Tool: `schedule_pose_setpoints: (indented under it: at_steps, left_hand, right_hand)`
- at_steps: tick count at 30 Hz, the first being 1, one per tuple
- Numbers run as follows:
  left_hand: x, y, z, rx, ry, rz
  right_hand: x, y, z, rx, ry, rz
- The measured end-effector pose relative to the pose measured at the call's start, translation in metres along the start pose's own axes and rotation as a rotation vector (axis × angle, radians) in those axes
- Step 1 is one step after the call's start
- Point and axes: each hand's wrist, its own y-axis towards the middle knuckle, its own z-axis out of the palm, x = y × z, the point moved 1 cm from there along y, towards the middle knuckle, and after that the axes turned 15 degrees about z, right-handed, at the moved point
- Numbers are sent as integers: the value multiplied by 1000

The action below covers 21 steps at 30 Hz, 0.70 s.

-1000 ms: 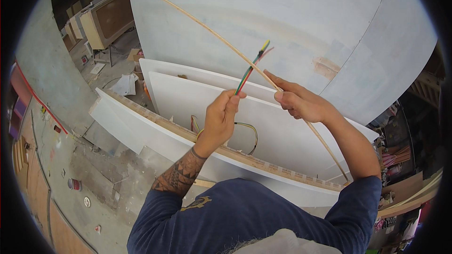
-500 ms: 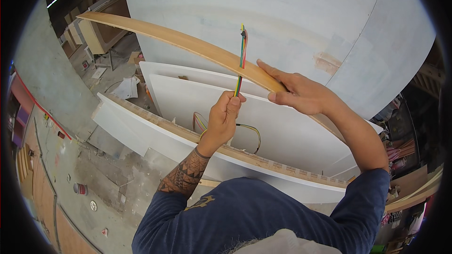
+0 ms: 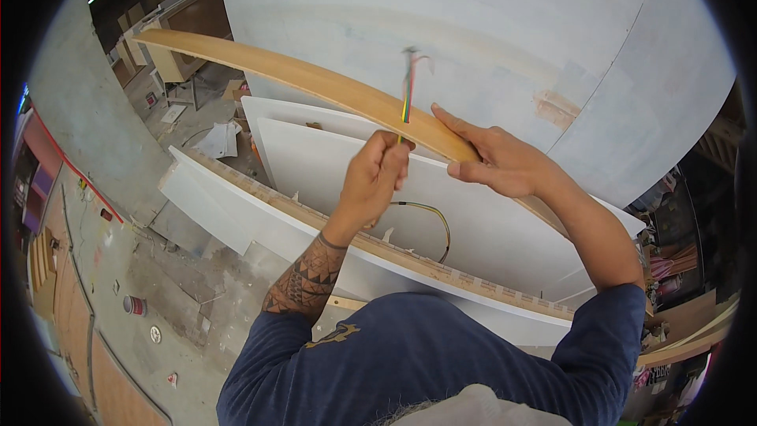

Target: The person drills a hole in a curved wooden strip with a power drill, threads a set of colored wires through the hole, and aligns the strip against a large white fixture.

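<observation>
A long, thin wooden strip (image 3: 292, 75) slants across in front of me, above white panels. Through a hole in it runs a bundle of coloured wires (image 3: 407, 104), whose upper end stands above the wood and is smeared by motion. Just under the strip, my left hand (image 3: 374, 173) is closed round the wires below the hole. A yellow and dark length of wire (image 3: 438, 221) loops down behind that hand toward the panel edge. My right hand (image 3: 497, 159) grips the near right part of the strip, thumb on the near edge and fingers over the far side.
White panels (image 3: 331, 154) stand on edge below the strip, the nearest with a wooden-edged top. A large pale board (image 3: 473, 31) rises behind them. On the floor at left are a can (image 3: 135, 305) and a white disc (image 3: 155, 334). A cabinet (image 3: 177, 63) stands at far left.
My left hand has come up close to the strip's underside, and less wire shows above the wood. The wire's top end has blurred and bent over. My right hand keeps its grip.
</observation>
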Motion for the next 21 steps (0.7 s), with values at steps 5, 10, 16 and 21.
schedule_pose_setpoints:
  at_steps: [5,10,16,21]
  left_hand:
    - [24,-51,15,50,-116,41]
    - [11,-6,3,19,123,31]
    - [20,-19,8,-13,49,-26]
    - [-27,-21,-14,68,718,223]
  right_hand:
    - [-21,9,-6,-74,93,-134]
    - [-32,17,14,-47,86,-225]
    - [-18,13,19,-80,-64,-36]
    - [-46,18,19,-172,-84,-45]
